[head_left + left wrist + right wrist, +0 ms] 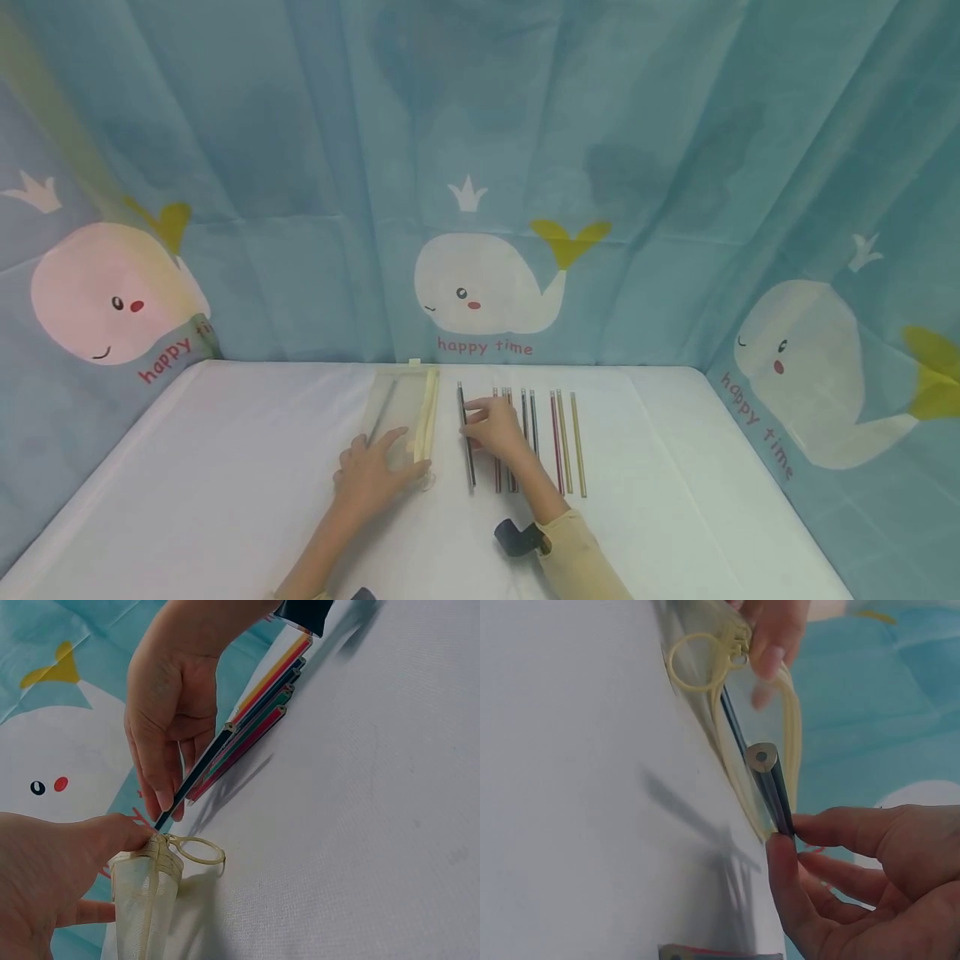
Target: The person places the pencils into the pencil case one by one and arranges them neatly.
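My right hand [495,429] pinches a dark pencil [470,467] between thumb and fingers, raised over the table beside a see-through zippered pencil case [397,385]. In the right wrist view the round end of that pencil [769,787] points towards the camera, overlapping the case's gaping mouth. My left hand [367,479] grips the case near its zipper end, thumb at the edge by a cream pull ring [223,862]. Another dark pencil [385,407] lies inside the case, showing through its wall.
Right of the case, several pencils lie roughly side by side on the white table [675,500], among them a red pencil [558,442] and a gold pencil [579,450]. A blue whale-print curtain [337,292] hangs behind the table and along its sides.
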Available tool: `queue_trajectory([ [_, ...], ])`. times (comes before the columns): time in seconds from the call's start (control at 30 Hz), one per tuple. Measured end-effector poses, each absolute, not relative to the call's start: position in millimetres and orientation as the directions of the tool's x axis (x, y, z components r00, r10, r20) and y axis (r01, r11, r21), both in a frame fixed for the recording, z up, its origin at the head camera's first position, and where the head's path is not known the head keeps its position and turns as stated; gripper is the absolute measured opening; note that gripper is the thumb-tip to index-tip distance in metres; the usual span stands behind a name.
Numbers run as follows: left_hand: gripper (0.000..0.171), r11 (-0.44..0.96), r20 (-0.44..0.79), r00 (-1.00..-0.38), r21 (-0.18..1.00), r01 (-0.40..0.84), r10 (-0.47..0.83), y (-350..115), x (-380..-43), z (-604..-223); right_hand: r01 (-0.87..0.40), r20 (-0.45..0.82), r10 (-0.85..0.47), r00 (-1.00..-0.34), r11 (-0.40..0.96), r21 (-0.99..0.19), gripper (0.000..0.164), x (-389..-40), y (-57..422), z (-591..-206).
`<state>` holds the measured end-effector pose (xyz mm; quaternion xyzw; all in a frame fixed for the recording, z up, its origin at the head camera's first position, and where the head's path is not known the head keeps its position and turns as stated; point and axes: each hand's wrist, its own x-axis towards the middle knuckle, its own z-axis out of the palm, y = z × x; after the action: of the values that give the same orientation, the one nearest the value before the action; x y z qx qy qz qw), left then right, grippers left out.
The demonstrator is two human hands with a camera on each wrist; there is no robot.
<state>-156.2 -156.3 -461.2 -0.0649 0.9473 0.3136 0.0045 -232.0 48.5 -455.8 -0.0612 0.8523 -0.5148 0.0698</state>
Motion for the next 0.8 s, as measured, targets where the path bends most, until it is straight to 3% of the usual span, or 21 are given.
queue_trajectory([
  [0.8,0.077,0.792,-0.035,-0.991,0.598,-0.123,-0.127,-154.9,-154.7,-460.4,-0.068,-0.072,-0.282,-0.957,0.456,-0.888,0.040,-251.4,27.4,-459.7],
])
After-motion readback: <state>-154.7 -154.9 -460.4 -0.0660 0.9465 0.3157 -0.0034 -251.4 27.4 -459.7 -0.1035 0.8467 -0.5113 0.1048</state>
